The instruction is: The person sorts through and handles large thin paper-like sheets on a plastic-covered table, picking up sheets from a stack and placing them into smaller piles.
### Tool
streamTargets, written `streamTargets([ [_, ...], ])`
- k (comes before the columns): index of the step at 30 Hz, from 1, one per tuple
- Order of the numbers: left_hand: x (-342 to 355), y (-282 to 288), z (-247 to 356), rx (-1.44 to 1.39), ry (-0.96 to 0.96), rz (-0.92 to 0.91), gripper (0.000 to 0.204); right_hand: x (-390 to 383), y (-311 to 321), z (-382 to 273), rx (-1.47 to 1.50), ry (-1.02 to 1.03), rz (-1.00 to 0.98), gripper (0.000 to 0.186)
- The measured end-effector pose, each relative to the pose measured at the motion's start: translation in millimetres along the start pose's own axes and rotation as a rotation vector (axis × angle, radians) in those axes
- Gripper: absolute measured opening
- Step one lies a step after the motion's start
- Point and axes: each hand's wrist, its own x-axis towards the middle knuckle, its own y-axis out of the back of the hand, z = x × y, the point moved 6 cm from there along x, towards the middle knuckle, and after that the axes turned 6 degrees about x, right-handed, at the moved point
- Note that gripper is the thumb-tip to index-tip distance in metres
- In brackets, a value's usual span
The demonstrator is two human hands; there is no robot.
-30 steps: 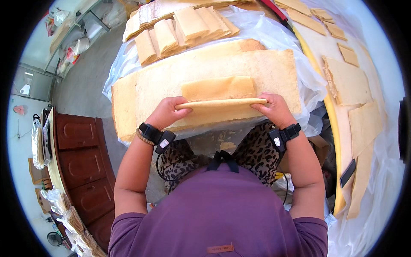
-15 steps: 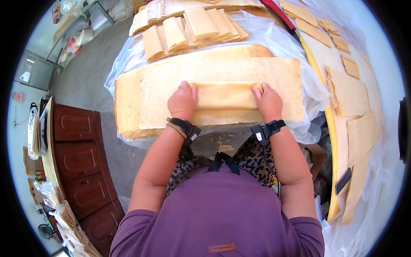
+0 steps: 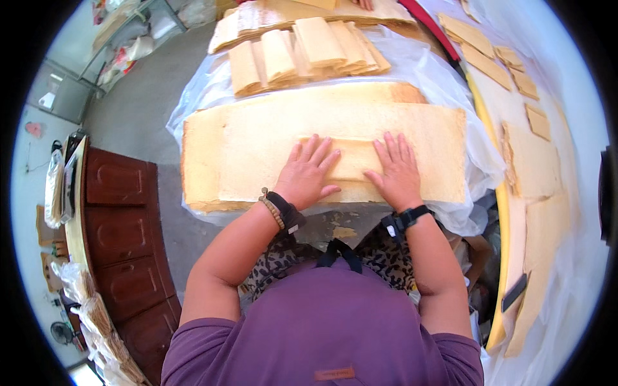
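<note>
My left hand (image 3: 305,170) lies with fingers spread on a folded pale-tan sheet (image 3: 349,160), over its left end. My right hand (image 3: 395,170) rests spread on the fold's right end. The fold lies on a stack of broad, thin tan sheets (image 3: 251,128) with uneven browned edges, which rests on translucent plastic (image 3: 476,206). Just beyond are several folded tan bundles (image 3: 318,42), laid overlapping in a row.
Another person's hand (image 3: 364,4) shows beside a far stack (image 3: 232,29). On the right, a long yellow-edged board (image 3: 496,334) holds tan pieces and a black phone (image 3: 514,291). Reddish-brown cabinets (image 3: 119,231) stand left, near metal shelving (image 3: 119,38).
The folded piece, earlier held up by its ends, now lies pressed on the stack. My fingers have spread out on it. Another person's hand has come into view at the top.
</note>
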Motion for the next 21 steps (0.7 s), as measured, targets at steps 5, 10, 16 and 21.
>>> streamTargets([
  [5,-8,-7,-17,-0.054,-0.059,0.047,0.065,-2,4,6,0.062,0.030,0.019,0.064],
  [10,-3,-3,-22,0.024,-0.181,-0.069,0.044,-23,32,36,0.491,-0.105,0.185,0.053],
  [16,16,67,-76,-0.527,0.164,0.263,0.033,-116,41,89,0.932,-0.506,0.401,0.036],
  [21,46,77,-166,-1.087,0.553,0.408,0.030,-183,15,102,1.249,-0.838,0.374,0.034],
])
